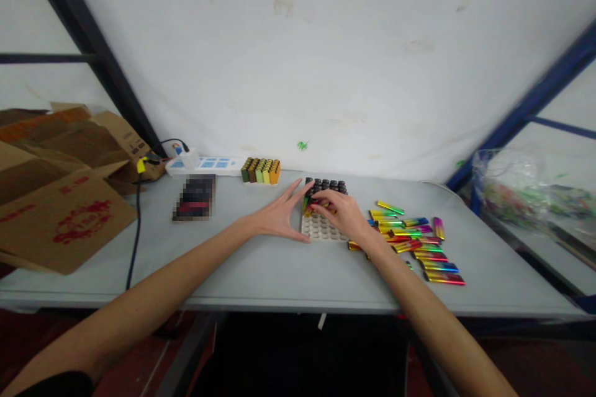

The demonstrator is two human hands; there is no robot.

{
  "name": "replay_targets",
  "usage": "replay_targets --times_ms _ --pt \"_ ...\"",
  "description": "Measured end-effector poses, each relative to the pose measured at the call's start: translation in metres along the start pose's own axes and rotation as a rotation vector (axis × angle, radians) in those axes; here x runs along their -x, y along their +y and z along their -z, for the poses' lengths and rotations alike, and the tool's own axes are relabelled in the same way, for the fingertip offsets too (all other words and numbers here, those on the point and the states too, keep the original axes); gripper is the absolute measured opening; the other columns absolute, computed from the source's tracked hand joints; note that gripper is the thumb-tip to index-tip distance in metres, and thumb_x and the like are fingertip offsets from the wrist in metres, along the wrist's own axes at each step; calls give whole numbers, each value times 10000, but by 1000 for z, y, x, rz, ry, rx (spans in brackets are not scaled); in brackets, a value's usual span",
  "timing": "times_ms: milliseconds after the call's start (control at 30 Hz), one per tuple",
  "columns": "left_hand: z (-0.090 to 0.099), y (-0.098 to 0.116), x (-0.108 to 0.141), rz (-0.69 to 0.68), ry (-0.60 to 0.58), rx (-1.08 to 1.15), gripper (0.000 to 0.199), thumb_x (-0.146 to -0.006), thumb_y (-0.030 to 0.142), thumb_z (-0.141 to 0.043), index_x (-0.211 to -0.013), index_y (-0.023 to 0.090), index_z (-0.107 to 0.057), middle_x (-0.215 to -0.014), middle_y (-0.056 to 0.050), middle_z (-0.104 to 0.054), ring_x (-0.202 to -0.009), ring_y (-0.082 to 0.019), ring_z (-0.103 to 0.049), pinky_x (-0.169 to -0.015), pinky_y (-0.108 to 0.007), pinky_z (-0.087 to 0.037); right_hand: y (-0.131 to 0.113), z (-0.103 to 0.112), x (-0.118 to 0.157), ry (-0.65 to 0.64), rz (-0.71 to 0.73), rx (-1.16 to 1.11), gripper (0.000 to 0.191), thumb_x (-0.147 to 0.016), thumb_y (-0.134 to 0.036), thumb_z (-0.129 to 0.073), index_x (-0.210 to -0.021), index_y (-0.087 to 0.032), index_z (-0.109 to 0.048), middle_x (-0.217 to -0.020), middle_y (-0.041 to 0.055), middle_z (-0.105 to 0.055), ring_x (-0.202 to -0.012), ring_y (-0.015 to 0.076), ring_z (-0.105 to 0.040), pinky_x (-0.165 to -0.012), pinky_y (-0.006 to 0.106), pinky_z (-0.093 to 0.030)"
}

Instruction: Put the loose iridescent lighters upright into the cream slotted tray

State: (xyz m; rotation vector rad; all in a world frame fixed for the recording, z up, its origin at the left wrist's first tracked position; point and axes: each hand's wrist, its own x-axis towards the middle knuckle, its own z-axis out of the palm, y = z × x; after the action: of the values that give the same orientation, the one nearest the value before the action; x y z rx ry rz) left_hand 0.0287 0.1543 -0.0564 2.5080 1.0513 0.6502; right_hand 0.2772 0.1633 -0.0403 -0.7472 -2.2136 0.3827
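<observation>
A white tray with rows of holes (323, 228) lies on the grey table. Several dark-topped pieces (326, 185) fill its back rows. My left hand (280, 214) rests at the tray's left edge, fingers spread and holding nothing. Over the middle of the tray, my right hand (342, 214) has its fingertips pinched together among colourful pieces; what they grip, if anything, is too small to make out. Shiny multicoloured metallic cases (419, 242) lie loosely piled to the right, partly behind my right forearm.
Behind and left stands a block of green, brown and yellow cases (261, 171). A power strip (218, 165), a dark blurred item (195, 197), a black cable (135, 229) and an open cardboard box (69, 217) are at left. Plastic bags (521, 192) lie far right.
</observation>
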Motion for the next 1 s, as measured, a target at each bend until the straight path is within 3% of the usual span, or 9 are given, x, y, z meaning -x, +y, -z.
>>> replay_targets --times_ms 167,300,400,533,567,667,767,900,1000 --pt "-5 -5 -2 -61 19 1 1513 -657 736 -914 -1719 241 42 -1780 -203 -44 -1654 -388 -54 -1329 -571 -179 -6 -3 0 -10 89 38 232 -1066 -316 -581 -1240 -258 -723 -1176 102 -717 -962 218 -726 -921 393 -623" --pt "-8 -7 -3 -86 40 8 1495 -634 701 -943 -1723 241 -28 -1762 -201 -163 -1631 -399 -189 -1322 -562 -234 -9 5 -1 24 96 128 298 -1066 -379 -577 -1288 -254 -732 -1242 133 -608 -866 203 -673 -865 399 -618" --pt "-6 -5 -3 -106 56 47 1431 -653 653 -954 -1719 237 -95 -1719 -206 -277 -1581 -398 -327 -1310 -556 -279 1 29 -1 75 12 169 327 -1085 -417 -530 -1296 -253 -718 -1072 99 -667 -824 211 -665 -859 368 -593" --pt "-2 -2 -2 -114 47 86 1380 -671 588 -967 -1712 246 -129 -1711 -198 -297 -1564 -385 -366 -1307 -540 -292 38 78 12 239 -198 319 309 -1069 -402 -531 -1198 -211 -737 -859 66 -684 -792 232 -667 -868 355 -557" --pt "-2 -1 -1 -108 44 90 1380 -669 581 -970 -1711 243 -130 -1714 -199 -292 -1564 -385 -366 -1308 -538 -291 50 90 18 229 -263 380 291 -1057 -363 -539 -1178 -192 -742 -870 78 -692 -817 239 -677 -881 359 -553" --pt "-2 -1 -1 -96 38 93 1383 -673 580 -969 -1710 236 -121 -1718 -201 -281 -1568 -382 -357 -1310 -535 -282 79 119 39 9 -530 554 223 -961 -246 -669 -1139 -150 -763 -1061 152 -749 -1009 275 -716 -990 384 -532" --pt "-3 -2 -1 -100 43 91 1393 -672 576 -972 -1710 235 -109 -1717 -201 -280 -1570 -375 -353 -1312 -530 -278 93 133 54 -232 -784 572 154 -879 -248 -783 -1010 -172 -804 -1059 151 -797 -986 283 -755 -919 349 -558" --pt "-3 -2 -2 -96 54 86 1385 -671 552 -976 -1709 224 -120 -1699 -206 -312 -1553 -375 -381 -1306 -528 -290 96 133 59 -266 -842 554 83 -867 -180 -760 -938 -179 -802 -983 122 -825 -862 252 -774 -740 292 -562" --pt "-3 -2 -2 -94 53 81 1382 -675 564 -969 -1711 224 -119 -1700 -205 -308 -1552 -379 -380 -1305 -533 -293 95 129 56 -249 -819 548 101 -870 -151 -750 -962 -175 -785 -986 117 -824 -856 234 -768 -729 276 -557"
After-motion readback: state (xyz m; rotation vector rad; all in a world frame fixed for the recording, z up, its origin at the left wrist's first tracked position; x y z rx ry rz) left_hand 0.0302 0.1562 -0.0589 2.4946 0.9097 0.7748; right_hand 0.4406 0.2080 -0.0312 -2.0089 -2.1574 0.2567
